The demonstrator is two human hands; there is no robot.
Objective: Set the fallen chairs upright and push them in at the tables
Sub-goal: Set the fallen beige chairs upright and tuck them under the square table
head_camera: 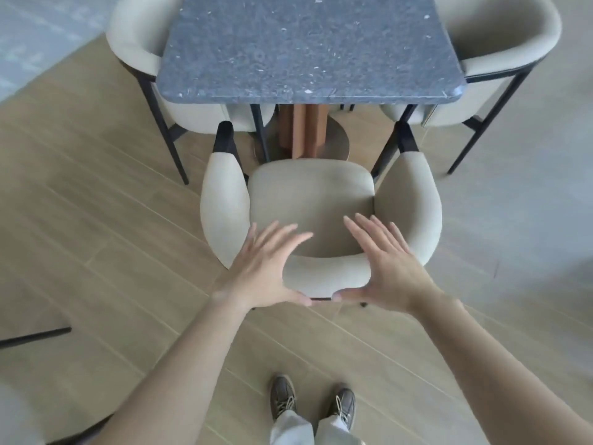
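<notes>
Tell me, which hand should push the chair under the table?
Neither wins, probably both together. The left hand and right hand sit open, evenly spaced on the chair backrest, squarely facing the table. One hand alone might turn it.

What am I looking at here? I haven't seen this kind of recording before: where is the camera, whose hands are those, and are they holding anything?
There is one picture, from a wide-angle camera on a person's head, looking down past their arms to their shoes. No robot is involved. The left hand and right hand are spread open at the curved backrest of an upright cream chair, gripping nothing. The chair faces a dark speckled table whose top is bare, and is not yet pushed under it. Two matching chairs flank the table.
</notes>
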